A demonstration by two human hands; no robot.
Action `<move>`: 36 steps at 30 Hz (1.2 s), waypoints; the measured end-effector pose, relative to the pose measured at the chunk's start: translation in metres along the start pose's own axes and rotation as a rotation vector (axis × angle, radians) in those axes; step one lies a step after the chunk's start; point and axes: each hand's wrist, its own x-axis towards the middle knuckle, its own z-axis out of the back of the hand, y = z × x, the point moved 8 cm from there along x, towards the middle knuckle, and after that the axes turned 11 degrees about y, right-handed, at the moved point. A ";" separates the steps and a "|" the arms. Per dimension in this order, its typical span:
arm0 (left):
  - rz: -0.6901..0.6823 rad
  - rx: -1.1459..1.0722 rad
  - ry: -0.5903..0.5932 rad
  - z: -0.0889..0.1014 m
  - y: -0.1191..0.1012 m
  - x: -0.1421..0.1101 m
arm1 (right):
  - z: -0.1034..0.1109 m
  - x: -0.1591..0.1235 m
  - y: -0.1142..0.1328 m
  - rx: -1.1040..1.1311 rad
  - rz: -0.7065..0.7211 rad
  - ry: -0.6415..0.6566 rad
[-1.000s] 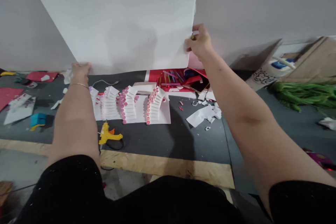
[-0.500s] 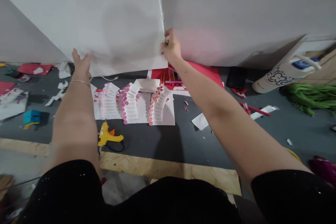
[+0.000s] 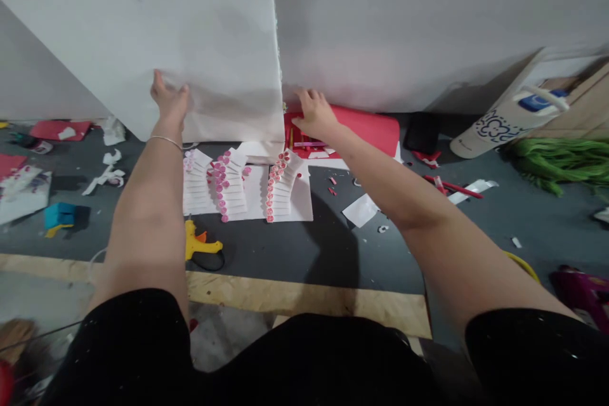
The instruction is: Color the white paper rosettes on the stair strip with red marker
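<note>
A large white board [image 3: 190,32] stands tilted on the dark floor, in front of a grey wall. My left hand [image 3: 169,98] lies flat against the board's lower part with its fingers stretched out, holding nothing. My right hand [image 3: 311,115] is just off the board's lower right corner. Its fingers are spread on a red sheet [image 3: 366,127] that holds some coloured sticks. Below the board lies a white paper with rows of small strips tipped in pink [image 3: 247,187].
A yellow glue gun [image 3: 200,246] lies by a wooden plank [image 3: 295,298]. Paper scraps [image 3: 361,209] and red bits litter the floor. A printed bag [image 3: 504,127], green strands [image 3: 561,168] and a black phone [image 3: 421,133] are at the right, and a blue block [image 3: 59,214] at the left.
The board has shifted left and settled lower. My right hand let go of its right edge and dropped onto the red sheet. My left hand moved up the board's face.
</note>
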 end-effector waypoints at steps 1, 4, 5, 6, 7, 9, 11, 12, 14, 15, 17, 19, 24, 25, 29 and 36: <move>0.003 -0.007 0.002 -0.002 -0.002 0.001 | 0.001 -0.016 -0.012 -0.078 -0.012 0.040; 0.029 -0.048 0.000 -0.010 0.008 0.013 | -0.001 -0.061 -0.049 -0.234 -0.055 0.191; 0.064 -0.070 -0.010 -0.011 0.017 0.019 | -0.003 -0.074 -0.063 -0.259 -0.088 0.248; 0.133 -0.095 -0.029 -0.012 0.030 0.026 | -0.005 -0.084 -0.075 -0.276 -0.124 0.296; 0.252 -0.121 -0.058 -0.012 0.046 0.032 | -0.007 -0.092 -0.085 -0.289 -0.158 0.337; 0.563 -0.157 -0.113 -0.012 0.080 0.034 | -0.011 -0.102 -0.100 -0.301 -0.210 0.393; 0.632 -0.154 -0.098 -0.013 0.090 0.039 | -0.012 -0.105 -0.108 -0.303 -0.233 0.410; 0.626 -0.138 -0.080 -0.013 0.090 0.041 | -0.012 -0.104 -0.111 -0.301 -0.234 0.401; 0.563 -0.087 -0.030 -0.013 0.083 0.044 | -0.011 -0.103 -0.113 -0.299 -0.220 0.355; 0.530 -0.056 -0.003 -0.012 0.078 0.045 | -0.010 -0.102 -0.113 -0.299 -0.205 0.324; 0.468 0.011 0.049 -0.012 0.067 0.047 | -0.009 -0.101 -0.115 -0.298 -0.175 0.263; 0.390 0.083 0.073 -0.014 0.049 0.050 | -0.008 -0.101 -0.118 -0.292 -0.168 0.208; -0.005 0.168 0.138 -0.053 -0.055 0.031 | 0.005 -0.100 -0.128 -0.275 -0.206 0.107; -0.098 0.195 0.210 -0.072 -0.085 0.018 | 0.010 -0.097 -0.130 -0.260 -0.224 0.089; -0.452 0.414 0.888 -0.187 -0.188 -0.068 | 0.034 -0.084 -0.134 -0.141 -0.297 -0.008; -0.421 0.519 1.015 -0.269 -0.216 -0.092 | 0.044 -0.107 -0.111 -0.137 -0.109 0.014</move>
